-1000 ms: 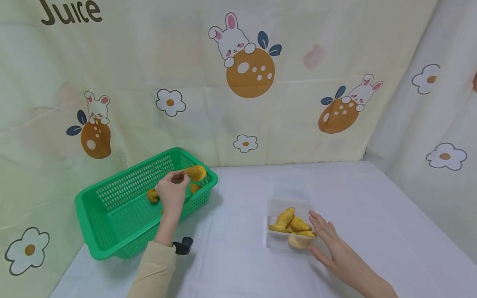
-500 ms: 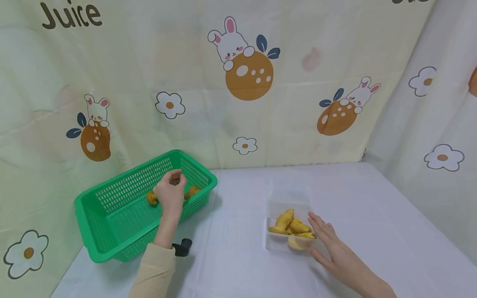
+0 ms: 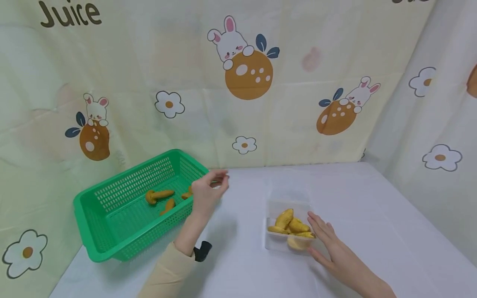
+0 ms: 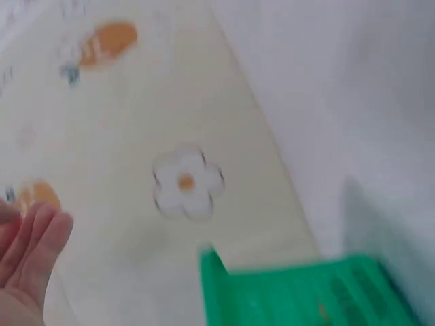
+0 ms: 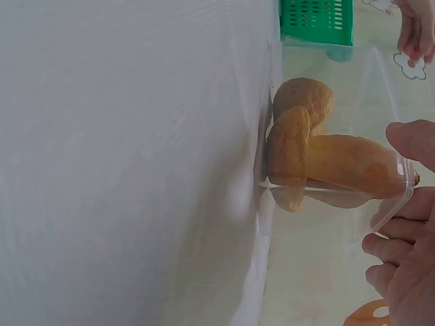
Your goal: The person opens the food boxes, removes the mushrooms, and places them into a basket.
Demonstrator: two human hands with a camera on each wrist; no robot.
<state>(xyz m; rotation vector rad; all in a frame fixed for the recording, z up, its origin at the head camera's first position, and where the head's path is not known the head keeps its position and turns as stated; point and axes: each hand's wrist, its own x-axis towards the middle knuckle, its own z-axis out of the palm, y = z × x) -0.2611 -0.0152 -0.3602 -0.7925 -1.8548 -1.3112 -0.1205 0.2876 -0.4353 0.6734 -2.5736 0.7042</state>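
My left hand (image 3: 208, 191) hovers at the right end of the green basket (image 3: 83, 207), thumb and fingers loosely bent with nothing between them. In the left wrist view its fingers (image 4: 44, 244) are near the left edge. The basket holds several brown mushrooms, among them a long-stemmed mushroom (image 3: 162, 194) and a shorter mushroom (image 3: 170, 204). My right hand (image 3: 331, 246) rests along the right side of a clear plastic box (image 3: 273, 244), fingers nearly straight. Yellow bananas (image 3: 285, 217) fill the box. The right wrist view shows brownish rounded pieces (image 5: 302, 98) low inside it.
A white cloth covers the table (image 3: 238, 265). A printed curtain (image 3: 193, 132) with rabbits and flowers hangs directly behind it. A black strap piece (image 3: 202, 251) sticks out from my left wrist.
My left hand lets go of a yellowish-brown mushroom in the basket, then moves right and comes out over the basket's end. The right hand and the box stay in place.
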